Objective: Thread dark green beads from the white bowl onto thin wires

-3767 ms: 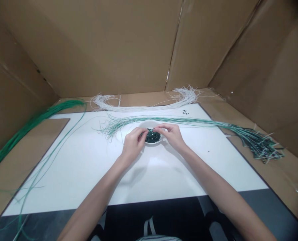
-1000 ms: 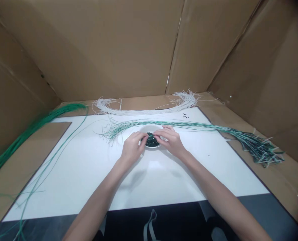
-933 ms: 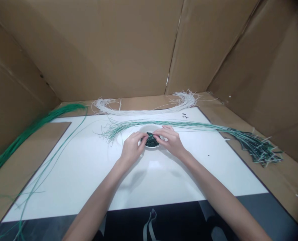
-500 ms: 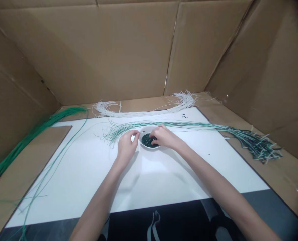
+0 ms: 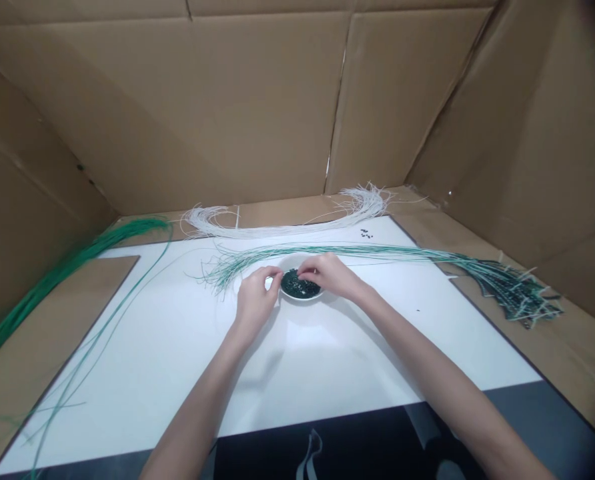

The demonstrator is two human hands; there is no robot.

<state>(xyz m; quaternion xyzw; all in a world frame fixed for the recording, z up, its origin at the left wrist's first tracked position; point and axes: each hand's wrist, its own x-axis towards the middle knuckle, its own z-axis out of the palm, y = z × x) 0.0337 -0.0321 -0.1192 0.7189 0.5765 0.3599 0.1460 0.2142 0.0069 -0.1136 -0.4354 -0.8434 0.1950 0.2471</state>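
Note:
A white bowl [image 5: 302, 299] of small dark green beads [image 5: 297, 285] stands in the middle of the white board. At its left rim my left hand [image 5: 255, 299] is closed in a pinch on what looks like a thin thread, hardly visible against the white. Over the right side of the beads, thumb and fingertips of my right hand [image 5: 330, 275] are pressed together. Whatever they hold is too small to make out. Just behind the bowl, a long bundle of green and white threads [image 5: 377, 252] runs sideways, with dark beaded ends [image 5: 515, 290] at the right.
White threads [image 5: 287, 231] lie along the back edge of the board [image 5: 177, 373]. A thick bundle of green thread [image 5: 72, 270] hangs over the left, loose strands trailing forward. A few stray beads [image 5: 366, 233] sit at the back right. Cardboard walls [image 5: 257, 107] enclose the back and sides.
My right fingers have lifted out of the beads and closed together just above them. My left hand stays pinched at the rim, its fingertips slightly lower. The view has shifted slightly.

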